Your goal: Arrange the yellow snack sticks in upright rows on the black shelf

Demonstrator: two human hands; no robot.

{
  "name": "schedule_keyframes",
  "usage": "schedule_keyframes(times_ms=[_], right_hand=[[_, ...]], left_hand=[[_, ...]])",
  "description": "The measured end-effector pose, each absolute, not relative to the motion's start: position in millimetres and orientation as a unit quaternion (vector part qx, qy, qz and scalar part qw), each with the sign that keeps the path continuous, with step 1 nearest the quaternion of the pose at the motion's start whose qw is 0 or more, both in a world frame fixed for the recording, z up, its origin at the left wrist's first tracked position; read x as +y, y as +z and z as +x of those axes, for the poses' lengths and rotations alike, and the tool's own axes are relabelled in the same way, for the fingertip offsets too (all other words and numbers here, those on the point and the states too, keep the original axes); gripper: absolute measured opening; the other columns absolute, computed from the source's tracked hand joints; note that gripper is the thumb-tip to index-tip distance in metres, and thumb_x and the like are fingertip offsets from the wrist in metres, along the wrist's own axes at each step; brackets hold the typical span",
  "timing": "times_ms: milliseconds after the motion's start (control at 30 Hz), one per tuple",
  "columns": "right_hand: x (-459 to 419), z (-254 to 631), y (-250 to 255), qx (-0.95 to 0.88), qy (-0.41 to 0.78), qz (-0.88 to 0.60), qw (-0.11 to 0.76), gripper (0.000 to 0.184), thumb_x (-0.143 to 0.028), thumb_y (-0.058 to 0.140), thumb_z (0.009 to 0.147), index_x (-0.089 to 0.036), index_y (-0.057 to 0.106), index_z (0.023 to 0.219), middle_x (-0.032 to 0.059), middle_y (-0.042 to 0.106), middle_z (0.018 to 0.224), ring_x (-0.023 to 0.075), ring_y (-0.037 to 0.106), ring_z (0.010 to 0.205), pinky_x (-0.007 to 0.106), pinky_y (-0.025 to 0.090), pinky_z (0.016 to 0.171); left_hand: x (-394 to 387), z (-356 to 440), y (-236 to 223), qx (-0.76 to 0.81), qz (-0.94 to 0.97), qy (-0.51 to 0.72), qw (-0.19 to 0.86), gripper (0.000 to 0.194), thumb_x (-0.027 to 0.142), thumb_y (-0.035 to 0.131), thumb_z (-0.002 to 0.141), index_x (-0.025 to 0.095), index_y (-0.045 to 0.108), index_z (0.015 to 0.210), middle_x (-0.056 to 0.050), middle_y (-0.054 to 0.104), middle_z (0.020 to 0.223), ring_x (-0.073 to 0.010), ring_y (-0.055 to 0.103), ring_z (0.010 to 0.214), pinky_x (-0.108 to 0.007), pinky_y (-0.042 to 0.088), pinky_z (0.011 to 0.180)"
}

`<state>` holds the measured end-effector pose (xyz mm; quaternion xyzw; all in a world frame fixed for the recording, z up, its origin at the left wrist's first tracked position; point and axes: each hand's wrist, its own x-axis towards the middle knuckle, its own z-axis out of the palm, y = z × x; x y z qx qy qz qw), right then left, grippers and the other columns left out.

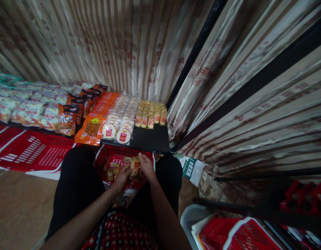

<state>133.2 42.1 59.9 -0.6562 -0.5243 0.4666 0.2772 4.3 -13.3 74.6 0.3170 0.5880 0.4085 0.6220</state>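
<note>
Between my knees, my left hand point(121, 178) and my right hand point(146, 167) hold a small wrapped yellow pastry point(134, 167) with a red label. The left fingers close on its near left side, and the right fingers press on its right side. Just below are several loose wrapped pastries point(110, 173) on something red with a grid pattern point(100, 158); whether it is a basket or a printed bag I cannot tell. Ahead, rows of similar yellow wrapped pastries point(150, 121) stand upright on a black shelf point(155, 139).
Left of the pastries lie wrapped round white crackers point(123, 135), an orange snack bag point(92, 129) and many white-and-orange packets point(49, 114). Red printed sheeting point(32, 149) hangs below. Black frame bars point(228, 97) and striped curtain point(118, 45) border the shelf. A pale tub point(187, 217) stands at lower right.
</note>
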Motion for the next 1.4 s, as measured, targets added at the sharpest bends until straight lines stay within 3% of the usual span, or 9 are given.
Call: schedule_keyframes(times_ms=[167, 433, 667, 800, 933, 1100, 1233, 1400], right_hand=[[43, 135, 61, -0.505, 0.488, -0.638, 0.315, 0.046, -0.061, 0.041, 0.077, -0.018, 0.057, 0.069, -0.0043, 0.051, 0.048, 0.0100, 0.049, 0.046, 0.020, 0.035, 0.045], [45, 132, 65, -0.500, 0.504, -0.606, 0.359, 0.039, -0.055, 0.048, 0.075, -0.017, 0.060, 0.073, -0.0007, 0.060, 0.058, 0.0137, 0.056, 0.059, 0.022, 0.041, 0.052], [44, 135, 66, -0.529, 0.480, -0.620, 0.325, 0.027, -0.039, 0.046, 0.079, -0.019, 0.064, 0.081, -0.0007, 0.063, 0.066, 0.0138, 0.058, 0.065, 0.023, 0.043, 0.059], [45, 137, 66, -0.561, 0.468, -0.625, 0.275, 0.022, -0.029, 0.046, 0.079, -0.021, 0.066, 0.085, -0.0014, 0.064, 0.069, 0.0135, 0.058, 0.067, 0.023, 0.044, 0.063], [45, 138, 66, -0.604, 0.440, -0.630, 0.210, 0.026, -0.018, 0.044, 0.077, -0.021, 0.066, 0.091, 0.0015, 0.067, 0.080, 0.0147, 0.060, 0.073, 0.025, 0.044, 0.068], [45, 137, 68, -0.676, 0.387, -0.581, 0.237, 0.042, -0.004, 0.043, 0.066, -0.023, 0.066, 0.095, 0.0017, 0.066, 0.097, 0.0148, 0.060, 0.087, 0.024, 0.044, 0.079], [43, 138, 72, -0.666, 0.418, -0.565, 0.251, 0.044, -0.004, 0.041, 0.066, -0.026, 0.067, 0.094, -0.0022, 0.070, 0.092, 0.0138, 0.062, 0.086, 0.024, 0.045, 0.078], [43, 140, 79, -0.661, 0.444, -0.552, 0.247, 0.037, -0.014, 0.039, 0.076, -0.025, 0.070, 0.093, -0.0002, 0.071, 0.092, 0.0157, 0.064, 0.088, 0.025, 0.046, 0.078]], left_hand=[[-12, 3, 79, 0.613, 0.311, 0.402, 0.604, 0.039, 0.029, 0.053, 0.063, 0.015, 0.066, 0.097, -0.009, 0.065, 0.110, -0.0256, 0.054, 0.108, -0.035, 0.041, 0.091], [-8, 3, 70, 0.581, 0.311, 0.426, 0.620, 0.039, 0.030, 0.050, 0.064, 0.015, 0.064, 0.097, -0.007, 0.066, 0.106, -0.0235, 0.059, 0.095, -0.030, 0.047, 0.072], [-5, 2, 80, 0.595, 0.294, 0.440, 0.606, 0.035, 0.034, 0.054, 0.061, 0.015, 0.065, 0.088, -0.006, 0.069, 0.092, -0.0215, 0.062, 0.080, -0.028, 0.046, 0.061], [-1, -4, 80, 0.585, 0.277, 0.456, 0.611, 0.032, 0.035, 0.058, 0.060, 0.016, 0.064, 0.084, -0.003, 0.069, 0.080, -0.0187, 0.062, 0.072, -0.028, 0.047, 0.065], [7, -13, 71, 0.584, 0.282, 0.451, 0.613, 0.032, 0.038, 0.061, 0.059, 0.015, 0.064, 0.081, -0.004, 0.069, 0.077, -0.0185, 0.062, 0.070, -0.029, 0.047, 0.066], [16, -17, 76, 0.607, 0.327, 0.399, 0.604, 0.025, 0.037, 0.061, 0.060, 0.015, 0.066, 0.071, -0.002, 0.067, 0.067, -0.0159, 0.059, 0.061, -0.025, 0.043, 0.057], [23, -18, 84, 0.612, 0.374, 0.372, 0.590, 0.025, 0.039, 0.060, 0.060, 0.016, 0.067, 0.066, -0.002, 0.065, 0.061, -0.0156, 0.057, 0.058, -0.024, 0.041, 0.054], [29, -20, 90, 0.615, 0.404, 0.364, 0.571, 0.026, 0.041, 0.059, 0.061, 0.017, 0.066, 0.066, -0.001, 0.063, 0.061, -0.0140, 0.054, 0.056, -0.023, 0.039, 0.052]])
